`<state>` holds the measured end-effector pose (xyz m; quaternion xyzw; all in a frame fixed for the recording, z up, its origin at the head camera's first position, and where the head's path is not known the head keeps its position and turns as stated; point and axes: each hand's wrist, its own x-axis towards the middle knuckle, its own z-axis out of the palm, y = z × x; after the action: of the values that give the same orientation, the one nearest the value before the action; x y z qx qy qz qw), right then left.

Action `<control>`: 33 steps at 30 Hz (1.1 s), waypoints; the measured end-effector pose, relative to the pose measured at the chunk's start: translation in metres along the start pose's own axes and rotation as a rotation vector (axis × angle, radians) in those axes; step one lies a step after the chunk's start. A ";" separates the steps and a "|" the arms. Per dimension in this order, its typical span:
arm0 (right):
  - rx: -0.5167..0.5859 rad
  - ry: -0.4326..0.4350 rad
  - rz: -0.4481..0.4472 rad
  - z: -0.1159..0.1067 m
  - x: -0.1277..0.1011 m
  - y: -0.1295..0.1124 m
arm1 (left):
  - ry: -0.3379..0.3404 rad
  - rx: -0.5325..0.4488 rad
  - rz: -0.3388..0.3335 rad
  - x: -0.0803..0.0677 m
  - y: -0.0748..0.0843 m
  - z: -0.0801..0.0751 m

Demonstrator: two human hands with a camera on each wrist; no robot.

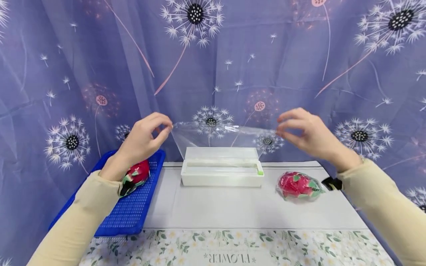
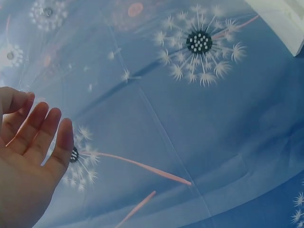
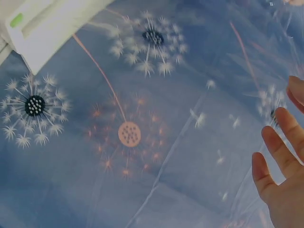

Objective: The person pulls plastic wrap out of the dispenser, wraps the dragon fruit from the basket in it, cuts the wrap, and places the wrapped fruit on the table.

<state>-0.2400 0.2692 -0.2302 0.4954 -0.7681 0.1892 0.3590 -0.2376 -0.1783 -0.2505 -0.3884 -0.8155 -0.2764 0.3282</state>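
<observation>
A sheet of clear cling film (image 1: 219, 135) stretches up from a white cling film dispenser box (image 1: 222, 179), whose lid (image 1: 221, 152) stands raised. My left hand (image 1: 144, 137) pinches the film's upper left corner between thumb and forefinger; in the left wrist view the other fingers of this hand (image 2: 35, 147) are spread. At the upper right corner, my right hand (image 1: 307, 135) pinches the film with thumb and fingertips. In the right wrist view, part of that hand (image 3: 285, 166) shows at the edge, its pinch mostly cut off.
To the right on the white table (image 1: 219, 210) lies a dragon fruit (image 1: 296, 186) wrapped in clear film. Another dragon fruit (image 1: 138, 173) sits in a blue plastic basket (image 1: 133, 221) at left, partly behind my left arm. A dark object (image 1: 332, 183) lies by my right sleeve. A dandelion-print curtain (image 1: 239, 66) hangs behind.
</observation>
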 end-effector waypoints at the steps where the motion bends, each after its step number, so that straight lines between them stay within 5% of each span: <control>1: -0.004 -0.008 -0.031 0.002 -0.005 -0.006 | -0.003 -0.007 0.019 -0.006 0.003 0.001; 6: 0.025 -0.036 -0.141 0.008 -0.027 -0.037 | -0.031 -0.028 0.090 -0.035 0.017 0.003; 13: 0.046 -0.050 -0.168 0.014 -0.046 -0.066 | -0.077 -0.014 0.128 -0.077 0.029 0.015; 23: 0.076 -0.141 -0.160 0.037 -0.089 -0.101 | -0.162 -0.062 0.108 -0.132 0.032 0.044; 33: 0.085 -0.260 -0.070 0.068 -0.141 -0.114 | -0.285 -0.053 0.017 -0.189 0.033 0.072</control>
<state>-0.1270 0.2638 -0.3871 0.5569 -0.7816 0.1433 0.2416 -0.1425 -0.1951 -0.4318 -0.4390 -0.8430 -0.2370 0.2009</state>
